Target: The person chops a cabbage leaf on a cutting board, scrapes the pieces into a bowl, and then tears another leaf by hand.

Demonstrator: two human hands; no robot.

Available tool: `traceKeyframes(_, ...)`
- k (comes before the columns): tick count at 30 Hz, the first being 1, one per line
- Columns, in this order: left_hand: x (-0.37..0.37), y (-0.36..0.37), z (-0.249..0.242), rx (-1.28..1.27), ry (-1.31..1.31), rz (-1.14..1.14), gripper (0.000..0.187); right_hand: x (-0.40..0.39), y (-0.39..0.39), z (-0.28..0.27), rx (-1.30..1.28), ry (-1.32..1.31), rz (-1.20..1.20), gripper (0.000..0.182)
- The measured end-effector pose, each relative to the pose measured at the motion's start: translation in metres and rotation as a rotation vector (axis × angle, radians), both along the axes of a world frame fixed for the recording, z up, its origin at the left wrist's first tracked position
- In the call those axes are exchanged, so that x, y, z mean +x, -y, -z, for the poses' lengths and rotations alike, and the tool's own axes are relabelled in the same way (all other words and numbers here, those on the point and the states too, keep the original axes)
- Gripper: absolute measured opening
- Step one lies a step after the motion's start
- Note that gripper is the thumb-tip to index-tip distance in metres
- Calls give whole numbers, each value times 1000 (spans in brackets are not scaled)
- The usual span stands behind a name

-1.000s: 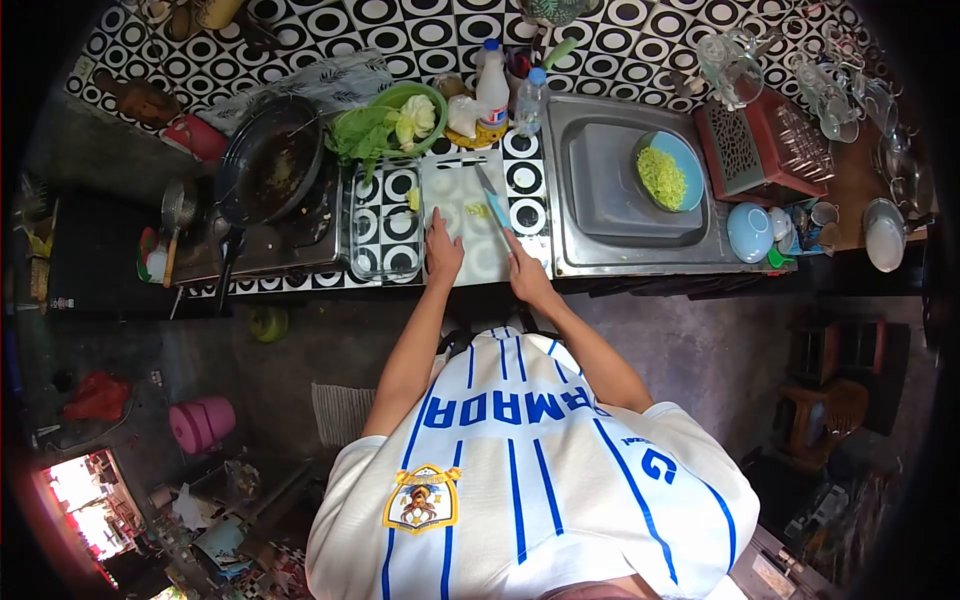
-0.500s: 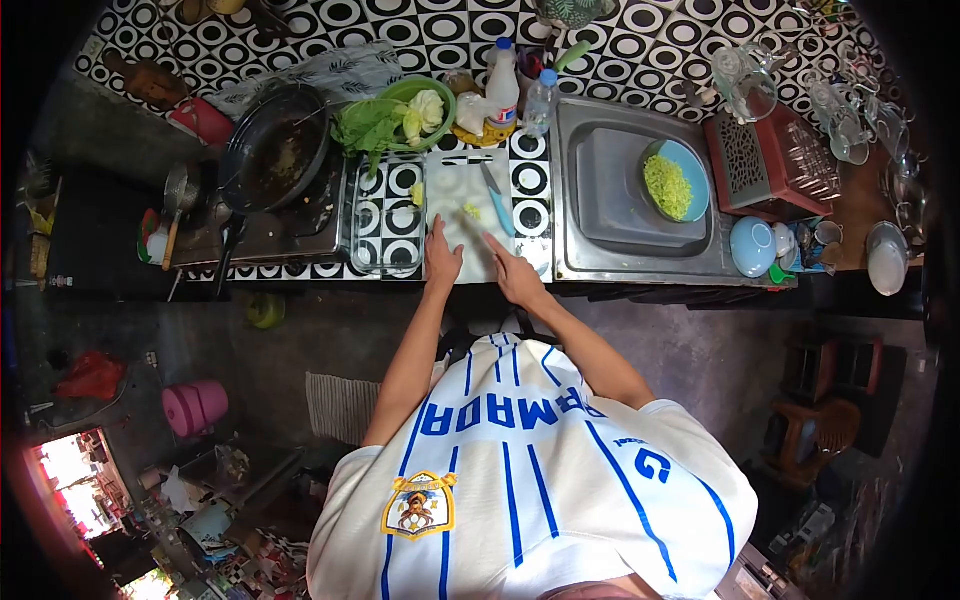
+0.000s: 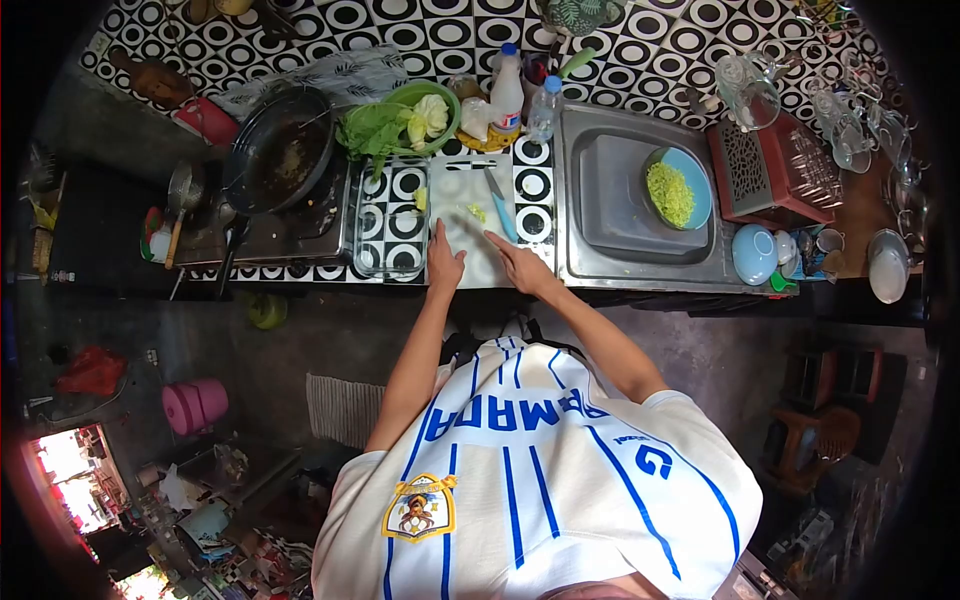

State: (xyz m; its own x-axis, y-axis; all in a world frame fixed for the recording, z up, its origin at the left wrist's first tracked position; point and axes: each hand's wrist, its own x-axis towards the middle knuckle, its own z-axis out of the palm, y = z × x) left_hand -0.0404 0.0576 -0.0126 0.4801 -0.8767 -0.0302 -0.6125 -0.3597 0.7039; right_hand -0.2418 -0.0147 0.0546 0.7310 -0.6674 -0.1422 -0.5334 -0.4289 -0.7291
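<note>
A white cutting board (image 3: 470,250) lies on the patterned counter in front of me. My left hand (image 3: 443,263) rests flat on its near left part. My right hand (image 3: 518,266) lies open on its near right part, fingers pointing at the board's middle. A blue-handled knife (image 3: 499,207) lies by itself on the board's right side, just beyond my right hand. A small heap of chopped greens (image 3: 476,212) sits beside the blade.
A glass dish (image 3: 389,222) stands left of the board, then a dark pan (image 3: 276,150) on the stove. A green bowl of leafy vegetables (image 3: 400,117) and bottles (image 3: 507,85) stand behind. The sink (image 3: 630,195) at right holds a blue plate of shredded greens (image 3: 675,189).
My right hand has let go of the knife, which now lies on the board, and has drawn back to the board's near edge. My left hand has barely moved.
</note>
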Motion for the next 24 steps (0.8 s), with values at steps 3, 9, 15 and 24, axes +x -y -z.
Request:
traceKeyframes(3,1,4,-2,24,29,-1,92,-8,-7,3,39,-17,-19,56)
traceKeyframes(9,1,10,-7,118,62,1,83,-23,-8,19,57,31,64,50)
traceKeyframes(15,-2,9,-5,113,126,29,76,-22,-5,15,29,85,260,43)
traceKeyframes(24,4,9,3,-14,78,35,50,-11,17,36,-174,190,311,39)
